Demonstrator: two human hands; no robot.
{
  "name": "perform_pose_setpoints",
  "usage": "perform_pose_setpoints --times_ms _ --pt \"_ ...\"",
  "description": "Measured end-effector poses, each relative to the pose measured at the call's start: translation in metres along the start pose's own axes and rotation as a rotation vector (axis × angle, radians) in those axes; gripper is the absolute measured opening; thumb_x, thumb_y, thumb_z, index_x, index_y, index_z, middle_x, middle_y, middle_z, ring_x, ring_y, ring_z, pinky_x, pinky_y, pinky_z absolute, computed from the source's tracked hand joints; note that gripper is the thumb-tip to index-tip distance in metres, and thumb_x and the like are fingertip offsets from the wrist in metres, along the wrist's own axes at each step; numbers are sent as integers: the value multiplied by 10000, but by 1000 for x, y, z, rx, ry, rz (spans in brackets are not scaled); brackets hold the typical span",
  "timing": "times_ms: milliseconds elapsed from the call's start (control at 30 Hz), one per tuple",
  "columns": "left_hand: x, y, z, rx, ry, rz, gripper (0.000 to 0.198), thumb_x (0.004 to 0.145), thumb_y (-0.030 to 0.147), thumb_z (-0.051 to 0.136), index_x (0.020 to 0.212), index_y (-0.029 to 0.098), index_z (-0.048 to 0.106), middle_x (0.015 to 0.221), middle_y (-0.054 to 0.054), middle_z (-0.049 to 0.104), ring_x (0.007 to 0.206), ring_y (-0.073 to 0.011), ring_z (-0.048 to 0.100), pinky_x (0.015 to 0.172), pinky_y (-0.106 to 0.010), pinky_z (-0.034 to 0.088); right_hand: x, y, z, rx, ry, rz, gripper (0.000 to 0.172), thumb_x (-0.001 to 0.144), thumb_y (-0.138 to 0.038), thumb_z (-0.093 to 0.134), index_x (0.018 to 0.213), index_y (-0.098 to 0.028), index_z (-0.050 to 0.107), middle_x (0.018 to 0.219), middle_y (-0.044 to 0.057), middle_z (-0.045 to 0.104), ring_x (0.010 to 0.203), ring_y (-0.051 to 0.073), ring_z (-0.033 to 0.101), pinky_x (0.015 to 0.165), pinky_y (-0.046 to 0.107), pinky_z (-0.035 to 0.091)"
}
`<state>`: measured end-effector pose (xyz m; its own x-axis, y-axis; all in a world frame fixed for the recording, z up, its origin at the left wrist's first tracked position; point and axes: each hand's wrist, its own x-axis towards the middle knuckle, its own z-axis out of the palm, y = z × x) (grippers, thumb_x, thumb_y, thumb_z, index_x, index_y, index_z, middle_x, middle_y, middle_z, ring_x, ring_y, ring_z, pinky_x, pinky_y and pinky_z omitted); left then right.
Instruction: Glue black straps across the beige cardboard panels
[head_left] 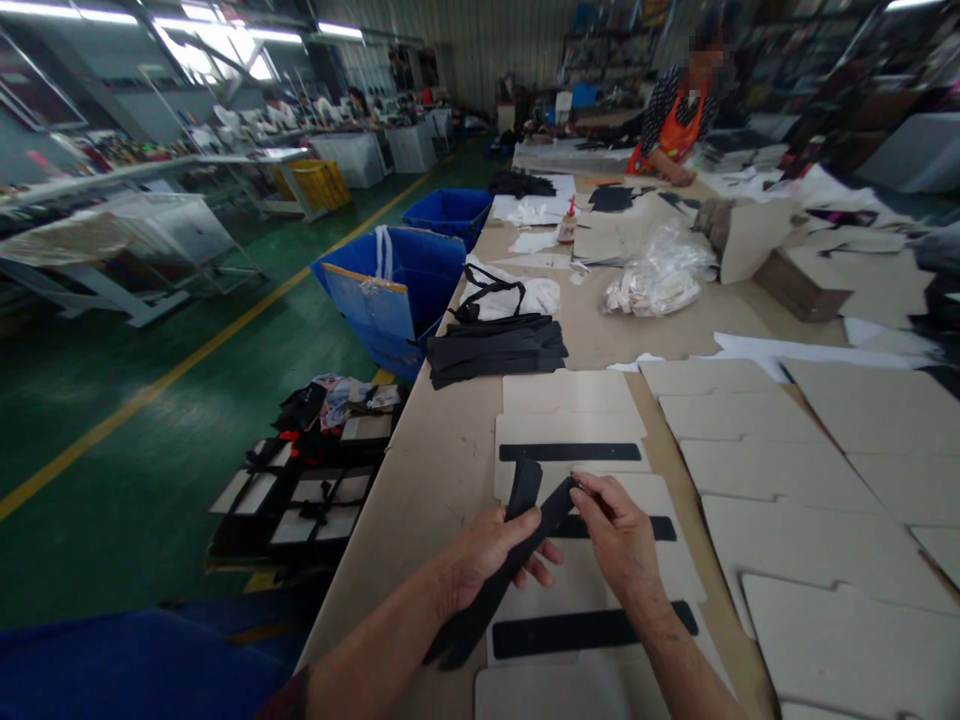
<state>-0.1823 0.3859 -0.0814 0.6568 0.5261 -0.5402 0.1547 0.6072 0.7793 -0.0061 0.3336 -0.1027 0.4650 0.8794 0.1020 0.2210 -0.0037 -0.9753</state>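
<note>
Several black fabric strips [487, 605] lie across my left hand [487, 550], which is closed around them with the thumb on top. My right hand [619, 535] pinches the far end of one strip between thumb and fingertips, apart from the rest of the bundle. Under and beyond both hands, beige cardboard panels [570, 395] overlap in a column. A black strip [570, 452] lies flat across one panel, and another black strip [562, 634] lies across a nearer one. A further strip is partly covered by my right hand.
More beige panels [765, 470] overlap on the right. A pile of black strips [499, 350] lies beyond my hands, near a clear plastic bag [664, 275]. Blue bins [439, 270] stand left of the table. Farther back, a person in an orange apron [681, 125] works at the table.
</note>
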Motion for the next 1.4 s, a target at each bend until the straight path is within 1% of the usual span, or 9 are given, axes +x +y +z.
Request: perform_pose_setpoints --times_ms 200,300,367,533,667,867,1200,1300,1400 --pt "11 4 5 -30 91 8 593 761 659 692 928 91 689 859 -127 731 547 -113 633 435 -191 319 8 0 -6 -136 -75 -167 264 889 -315 622 1133 -245 695 1151 88 599 939 196 613 657 297 551" --pt "14 4 9 -64 145 -9 628 726 670 721 980 97 676 868 -122 727 555 -124 642 430 -189 315 7 -1 -6 -172 -56 -235 295 879 -298 640 1168 -249 680 1265 101 564 1076 227 591 743 333 575" --pt "15 4 11 -86 153 -14 653 711 672 736 1017 99 669 887 -126 727 566 -135 654 428 -189 313 7 -1 -7 -172 -44 -254 304 879 -292 641 1178 -251 676 1267 97 576 1075 227 596 778 350 576" --pt "15 7 16 -89 153 -27 632 693 662 760 977 104 676 921 -131 729 588 -126 653 435 -178 305 10 3 -10 5 -39 -72 261 883 -339 646 1128 -261 692 1156 68 641 1011 202 623 793 333 576" --pt "17 9 21 -102 149 -23 666 770 744 623 902 96 700 897 -123 715 561 -97 612 425 -173 280 12 2 -9 126 -21 11 260 843 -340 684 1090 -264 707 1131 53 633 993 186 625 836 320 573" --pt "19 14 27 -151 136 -15 591 814 657 629 1072 129 692 798 -56 675 550 -88 577 422 -168 266 11 -6 -7 244 29 55 283 804 -338 723 1076 -261 727 1152 60 622 971 192 655 828 331 597" --pt "20 16 35 -210 225 29 485 855 568 599 1041 128 688 754 -27 626 526 -74 527 441 -181 291 5 -2 -5 188 49 -50 288 880 -314 656 1163 -291 705 1301 73 589 1131 219 620 961 389 555" --pt "20 16 39 -225 249 34 430 851 542 603 970 137 685 745 -19 615 522 -70 514 447 -186 287 3 0 -2 156 44 -58 307 890 -299 638 1194 -297 678 1301 73 582 1140 222 612 994 414 529" --pt "19 16 43 -225 279 35 378 816 506 636 857 131 664 741 -19 611 521 -68 504 453 -192 286 2 0 1 168 36 -58 315 882 -287 637 1196 -293 663 1297 75 563 1090 210 626 945 393 550"
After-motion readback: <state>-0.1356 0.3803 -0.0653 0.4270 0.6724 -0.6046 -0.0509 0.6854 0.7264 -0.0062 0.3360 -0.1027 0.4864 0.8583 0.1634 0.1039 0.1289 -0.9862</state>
